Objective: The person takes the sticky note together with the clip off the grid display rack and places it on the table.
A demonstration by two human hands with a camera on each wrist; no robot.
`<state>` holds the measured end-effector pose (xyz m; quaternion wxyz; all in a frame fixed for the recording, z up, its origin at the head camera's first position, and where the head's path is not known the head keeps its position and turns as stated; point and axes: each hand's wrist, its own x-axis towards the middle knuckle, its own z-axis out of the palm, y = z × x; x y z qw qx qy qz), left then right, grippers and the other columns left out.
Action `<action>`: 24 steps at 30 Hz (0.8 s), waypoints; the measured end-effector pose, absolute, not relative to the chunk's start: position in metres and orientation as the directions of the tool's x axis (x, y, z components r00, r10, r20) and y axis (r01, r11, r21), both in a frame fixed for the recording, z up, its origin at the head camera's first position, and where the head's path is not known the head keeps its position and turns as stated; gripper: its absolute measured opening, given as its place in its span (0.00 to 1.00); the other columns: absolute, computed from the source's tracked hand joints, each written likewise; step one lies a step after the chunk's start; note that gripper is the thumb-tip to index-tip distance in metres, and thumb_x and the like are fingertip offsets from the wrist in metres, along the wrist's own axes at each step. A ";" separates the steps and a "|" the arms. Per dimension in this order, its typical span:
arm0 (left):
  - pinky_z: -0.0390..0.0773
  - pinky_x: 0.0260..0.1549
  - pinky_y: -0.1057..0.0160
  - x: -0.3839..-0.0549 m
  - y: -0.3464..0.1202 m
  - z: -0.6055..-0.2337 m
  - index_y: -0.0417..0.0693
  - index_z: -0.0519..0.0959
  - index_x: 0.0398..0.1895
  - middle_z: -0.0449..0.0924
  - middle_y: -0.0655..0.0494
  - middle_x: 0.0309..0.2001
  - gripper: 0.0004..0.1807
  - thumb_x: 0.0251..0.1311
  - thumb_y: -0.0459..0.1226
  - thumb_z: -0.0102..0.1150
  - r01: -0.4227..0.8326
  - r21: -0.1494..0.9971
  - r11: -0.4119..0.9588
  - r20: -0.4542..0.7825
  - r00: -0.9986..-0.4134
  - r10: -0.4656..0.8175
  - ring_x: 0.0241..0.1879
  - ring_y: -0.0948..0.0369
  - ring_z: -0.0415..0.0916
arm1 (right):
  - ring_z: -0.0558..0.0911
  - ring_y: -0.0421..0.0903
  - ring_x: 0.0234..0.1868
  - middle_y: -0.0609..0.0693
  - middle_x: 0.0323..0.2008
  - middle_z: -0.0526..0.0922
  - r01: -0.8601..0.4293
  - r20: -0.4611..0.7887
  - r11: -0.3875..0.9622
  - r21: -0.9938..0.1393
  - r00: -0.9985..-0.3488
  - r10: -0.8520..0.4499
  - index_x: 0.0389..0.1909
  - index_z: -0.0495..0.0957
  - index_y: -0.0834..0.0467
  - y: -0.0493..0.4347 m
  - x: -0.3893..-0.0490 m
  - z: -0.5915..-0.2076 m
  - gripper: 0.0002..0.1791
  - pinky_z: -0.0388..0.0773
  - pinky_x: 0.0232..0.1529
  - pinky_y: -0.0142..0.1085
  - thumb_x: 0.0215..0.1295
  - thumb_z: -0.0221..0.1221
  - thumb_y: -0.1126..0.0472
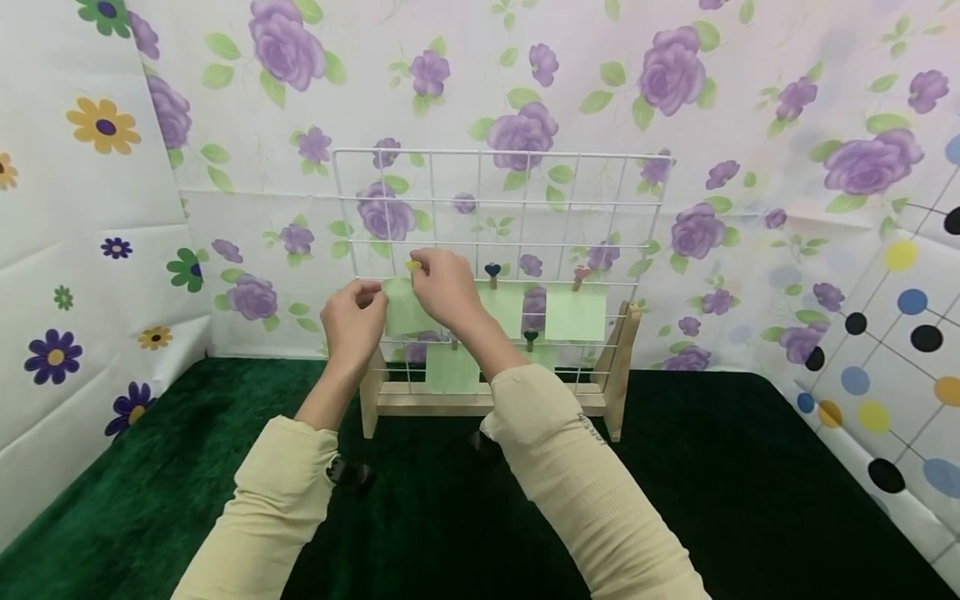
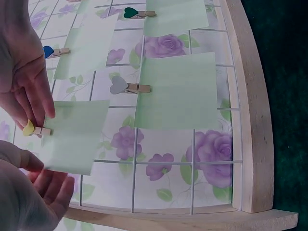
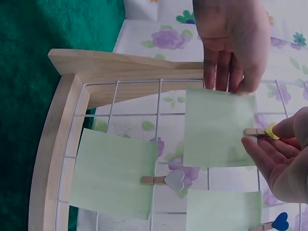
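Note:
A light green paper sheet (image 1: 403, 313) lies upright against the white wire grid (image 1: 480, 200), at its left side. My left hand (image 1: 352, 323) pinches the sheet's left edge, with the thumb in front and fingers behind. At the sheet's top edge is a small wooden clothespin with a yellow heart (image 3: 262, 132). My right hand (image 1: 447, 290) holds this clothespin between thumb and fingers. In the right wrist view the clothespin's tip overlaps the sheet (image 3: 219, 127). To the right, another green sheet (image 1: 577, 312) hangs from a clothespin with a pink heart (image 1: 580, 277).
More green sheets hang on the grid, one under a dark blue heart clothespin (image 1: 492, 275), others lower with a silver heart clothespin (image 2: 130, 86) and a green heart one (image 1: 531, 340). A wooden stand (image 1: 621, 375) supports the grid on dark green cloth (image 1: 712, 483). Flowered sheeting (image 1: 735, 108) hangs behind.

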<state>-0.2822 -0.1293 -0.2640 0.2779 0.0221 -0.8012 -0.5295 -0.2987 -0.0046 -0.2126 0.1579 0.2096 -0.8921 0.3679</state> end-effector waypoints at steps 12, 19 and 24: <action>0.73 0.41 0.58 -0.285 -0.130 -0.262 0.35 0.80 0.47 0.81 0.41 0.44 0.14 0.67 0.37 0.53 0.290 0.878 0.380 0.415 -0.857 -0.305 0.44 0.51 0.77 | 0.76 0.42 0.29 0.51 0.43 0.85 -0.461 0.469 0.709 -0.534 -0.859 -0.206 0.55 0.80 0.59 -0.007 -0.302 -0.213 0.16 0.70 0.30 0.31 0.70 0.57 0.60; 0.75 0.42 0.56 -0.288 -0.131 -0.263 0.35 0.80 0.46 0.81 0.41 0.43 0.13 0.67 0.37 0.53 0.297 0.873 0.387 0.424 -0.854 -0.302 0.44 0.50 0.77 | 0.82 0.45 0.45 0.50 0.46 0.85 -0.469 0.503 0.687 -0.555 -0.847 -0.173 0.50 0.82 0.58 -0.009 -0.305 -0.218 0.13 0.77 0.42 0.35 0.69 0.59 0.57; 0.75 0.44 0.54 -0.289 -0.133 -0.263 0.34 0.80 0.46 0.81 0.39 0.43 0.13 0.68 0.36 0.53 0.303 0.856 0.419 0.440 -0.852 -0.284 0.44 0.49 0.77 | 0.83 0.44 0.40 0.48 0.43 0.86 -0.493 0.565 0.698 -0.519 -0.811 -0.152 0.47 0.84 0.56 -0.010 -0.308 -0.224 0.12 0.77 0.37 0.33 0.68 0.60 0.57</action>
